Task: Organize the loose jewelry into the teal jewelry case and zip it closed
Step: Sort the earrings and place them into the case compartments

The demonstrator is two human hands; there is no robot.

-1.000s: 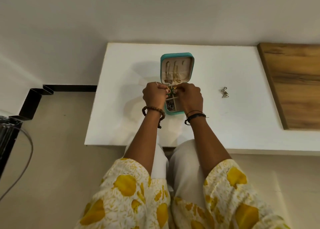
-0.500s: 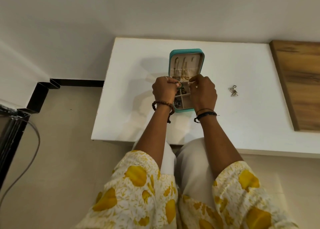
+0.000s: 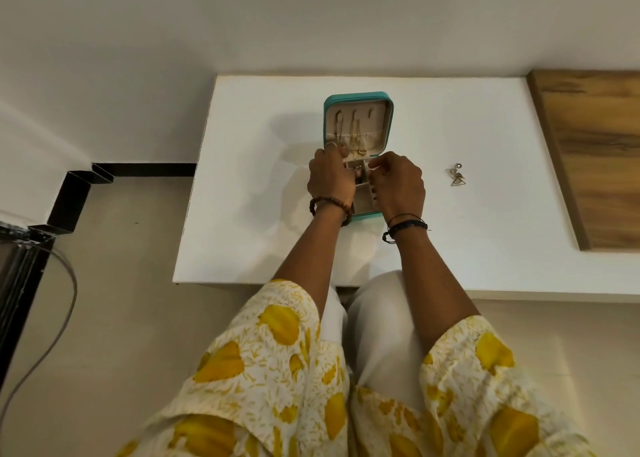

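Both hands hover over the open teal case on the white table. Her left hand has curled fingers at the lid's lower edge; the right hand pinches something tiny (too small to tell what). Chains hang inside the lid. Loose earrings lie well apart to the right.

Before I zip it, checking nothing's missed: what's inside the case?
Chains hang in the case lid; small pieces fill the tray. Both hands, left and right, cover the rest.
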